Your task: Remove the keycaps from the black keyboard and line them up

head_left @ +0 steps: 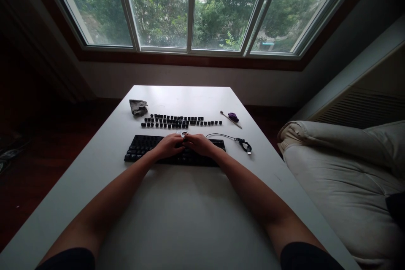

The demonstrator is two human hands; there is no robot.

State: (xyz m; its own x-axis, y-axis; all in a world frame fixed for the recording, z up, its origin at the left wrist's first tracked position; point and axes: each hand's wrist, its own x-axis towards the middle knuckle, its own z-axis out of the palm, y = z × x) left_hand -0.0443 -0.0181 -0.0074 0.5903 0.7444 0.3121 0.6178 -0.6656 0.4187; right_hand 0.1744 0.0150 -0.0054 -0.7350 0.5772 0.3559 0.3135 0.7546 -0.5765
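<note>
A black keyboard [139,148] lies across the middle of a white table [177,219]. Both my hands rest over its centre. My left hand [169,145] and my right hand [199,143] meet with fingers closed around a small metal ring-shaped tool [184,134] held between them above the keyboard's far edge. Just beyond, several loose black keycaps [177,121] are set out in two rows. The keys under my hands are hidden.
A crumpled grey cloth [138,107] lies at the far left of the table. A thin brush with a purple piece [232,117] lies at the far right, and a black cable with a plug [242,141] trails from the keyboard. A pale cushioned seat [335,168] stands right of the table.
</note>
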